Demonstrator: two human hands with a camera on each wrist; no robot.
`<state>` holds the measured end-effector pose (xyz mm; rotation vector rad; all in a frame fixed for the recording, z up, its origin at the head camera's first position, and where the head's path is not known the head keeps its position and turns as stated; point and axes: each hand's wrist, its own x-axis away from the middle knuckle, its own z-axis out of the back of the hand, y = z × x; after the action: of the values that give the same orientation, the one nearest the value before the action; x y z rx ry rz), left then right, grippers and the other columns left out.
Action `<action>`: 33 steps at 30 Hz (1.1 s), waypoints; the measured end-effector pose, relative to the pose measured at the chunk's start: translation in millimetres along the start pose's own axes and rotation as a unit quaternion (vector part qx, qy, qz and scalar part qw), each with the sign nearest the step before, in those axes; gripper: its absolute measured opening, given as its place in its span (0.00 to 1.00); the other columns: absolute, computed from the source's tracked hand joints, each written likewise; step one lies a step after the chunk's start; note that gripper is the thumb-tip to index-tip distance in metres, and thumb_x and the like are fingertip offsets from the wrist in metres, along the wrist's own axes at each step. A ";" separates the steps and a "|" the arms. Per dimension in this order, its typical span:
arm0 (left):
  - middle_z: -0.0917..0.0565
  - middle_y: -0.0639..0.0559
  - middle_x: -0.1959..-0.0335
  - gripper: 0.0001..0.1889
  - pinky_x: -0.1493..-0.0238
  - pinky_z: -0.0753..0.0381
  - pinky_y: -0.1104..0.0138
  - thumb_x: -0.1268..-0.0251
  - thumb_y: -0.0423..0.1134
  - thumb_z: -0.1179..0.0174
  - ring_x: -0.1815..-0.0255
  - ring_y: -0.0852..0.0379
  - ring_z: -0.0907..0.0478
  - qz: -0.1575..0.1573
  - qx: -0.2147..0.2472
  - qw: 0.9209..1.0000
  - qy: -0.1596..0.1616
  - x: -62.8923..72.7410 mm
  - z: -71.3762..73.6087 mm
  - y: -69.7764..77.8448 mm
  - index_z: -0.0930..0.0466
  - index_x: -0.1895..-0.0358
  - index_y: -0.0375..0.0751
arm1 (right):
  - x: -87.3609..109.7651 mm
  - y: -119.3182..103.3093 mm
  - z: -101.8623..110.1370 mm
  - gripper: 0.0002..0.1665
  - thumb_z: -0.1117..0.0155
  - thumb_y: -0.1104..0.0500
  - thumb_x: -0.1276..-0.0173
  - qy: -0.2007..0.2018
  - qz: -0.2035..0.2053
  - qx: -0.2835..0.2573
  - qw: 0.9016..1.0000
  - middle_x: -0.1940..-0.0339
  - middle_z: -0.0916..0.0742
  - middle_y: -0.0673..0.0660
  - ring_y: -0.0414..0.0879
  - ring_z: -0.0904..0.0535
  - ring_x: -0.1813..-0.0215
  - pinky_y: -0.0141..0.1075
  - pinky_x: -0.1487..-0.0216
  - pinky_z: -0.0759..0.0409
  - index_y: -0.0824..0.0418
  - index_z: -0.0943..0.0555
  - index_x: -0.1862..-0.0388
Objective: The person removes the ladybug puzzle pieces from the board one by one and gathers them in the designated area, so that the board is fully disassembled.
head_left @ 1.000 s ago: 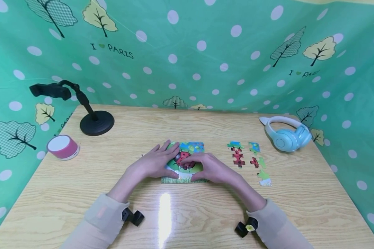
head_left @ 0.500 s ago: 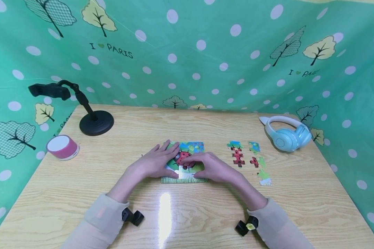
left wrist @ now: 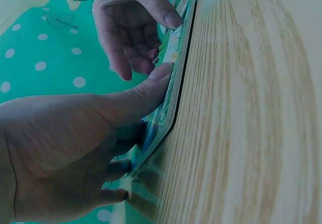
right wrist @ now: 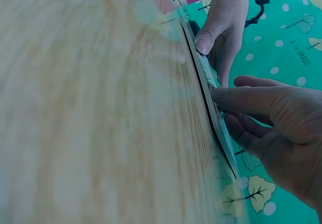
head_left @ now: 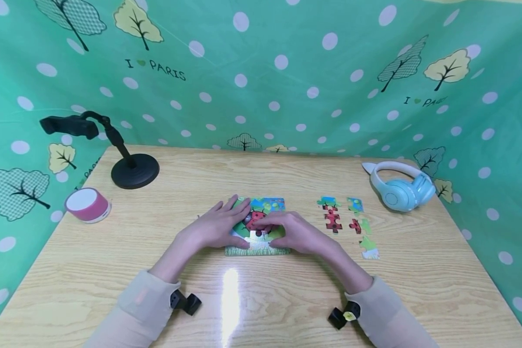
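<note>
A jigsaw puzzle [head_left: 267, 205] with a ladybug picture lies in a flat tray with a grassy lower border [head_left: 256, 252]. My left hand [head_left: 219, 224] rests with spread fingers on its left side, thumb by the lower border. Over the right half, my right hand [head_left: 297, 233] bends its fingers down onto the ladybug, its thumb near the lower edge. Between the hands a pale, jigsaw-shaped patch [head_left: 257, 237] shows; whether this is glare or bare tray is unclear. In the left wrist view, the right hand's fingertips [left wrist: 152, 54] meet the puzzle, but whether they pinch a piece is hidden.
Several loose jigsaw pieces lie to the right, among them a red ladybug piece [head_left: 333, 221] and a green-and-white piece [head_left: 369, 249]. Blue headphones [head_left: 398, 193] sit at the far right. A black stand [head_left: 135, 171] and a pink cylinder [head_left: 87, 204] occupy the left.
My right thumb has shifted slightly right, and its fingers have moved a little. A pale patch has appeared in the puzzle's lower middle. My left hand has stayed put.
</note>
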<state>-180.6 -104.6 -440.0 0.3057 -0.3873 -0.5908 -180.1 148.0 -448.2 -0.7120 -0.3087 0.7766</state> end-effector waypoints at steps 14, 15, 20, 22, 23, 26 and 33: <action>0.56 0.48 0.13 0.54 0.15 0.56 0.38 0.37 0.66 0.35 0.12 0.39 0.65 -0.007 -0.005 1.000 0.000 -0.8 1.0 0.7 0.49 0.17 0.42 | 4.6 1.7 12.1 0.34 0.23 0.66 0.39 0.024 -0.026 0.008 0.999 0.44 0.10 0.52 0.44 0.13 0.46 0.41 0.43 0.13 0.56 0.18 0.33; 0.56 0.48 0.13 0.54 0.15 0.57 0.39 0.37 0.66 0.35 0.12 0.39 0.65 -0.007 -0.006 1.000 -0.001 -0.8 1.2 0.8 0.49 0.17 0.42 | 5.3 3.4 13.9 0.32 0.23 0.66 0.39 0.025 -0.025 0.000 0.999 0.45 0.09 0.52 0.44 0.13 0.46 0.42 0.42 0.13 0.57 0.18 0.34; 0.56 0.48 0.13 0.54 0.15 0.57 0.39 0.37 0.66 0.35 0.12 0.39 0.65 -0.006 -0.009 1.000 -0.004 -1.9 1.6 -0.7 0.50 0.17 0.42 | 15.0 13.4 27.6 0.29 0.23 0.65 0.39 0.030 -0.046 -0.039 0.998 0.49 0.08 0.50 0.44 0.12 0.47 0.46 0.42 0.13 0.58 0.16 0.37; 0.56 0.48 0.13 0.54 0.15 0.57 0.38 0.37 0.66 0.35 0.12 0.38 0.65 -0.006 -0.008 1.000 -0.006 -2.3 1.3 -1.4 0.50 0.17 0.42 | 22.6 18.6 35.5 0.29 0.22 0.64 0.40 0.037 -0.060 -0.044 0.997 0.49 0.08 0.50 0.44 0.12 0.47 0.48 0.42 0.13 0.58 0.16 0.37; 0.56 0.47 0.13 0.54 0.15 0.57 0.38 0.37 0.66 0.35 0.12 0.38 0.65 -0.007 -0.008 1.000 -0.006 -2.3 1.1 -1.7 0.50 0.17 0.42 | 27.1 21.7 39.8 0.29 0.21 0.62 0.40 0.041 -0.066 -0.044 0.996 0.49 0.08 0.49 0.45 0.13 0.47 0.49 0.41 0.14 0.58 0.16 0.37; 0.56 0.46 0.13 0.54 0.15 0.57 0.38 0.37 0.65 0.35 0.12 0.37 0.65 -0.010 -0.005 1.000 -0.005 -2.5 0.5 -2.3 0.50 0.17 0.40 | 43.0 31.7 54.1 0.30 0.21 0.60 0.40 0.046 -0.087 -0.040 0.994 0.49 0.08 0.49 0.45 0.12 0.47 0.45 0.45 0.13 0.57 0.15 0.38; 0.57 0.48 0.13 0.55 0.15 0.58 0.39 0.38 0.65 0.34 0.12 0.39 0.66 -0.003 0.001 1.000 -0.008 -2.8 0.9 -1.3 0.51 0.17 0.42 | 86.2 54.0 80.9 0.29 0.19 0.58 0.42 0.062 -0.109 -0.022 0.992 0.52 0.07 0.51 0.50 0.11 0.53 0.35 0.57 0.14 0.59 0.14 0.41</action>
<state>-183.7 -104.1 -440.5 0.3037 -0.4026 -0.5987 -190.2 275.8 -426.3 -0.7514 -0.2858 0.5170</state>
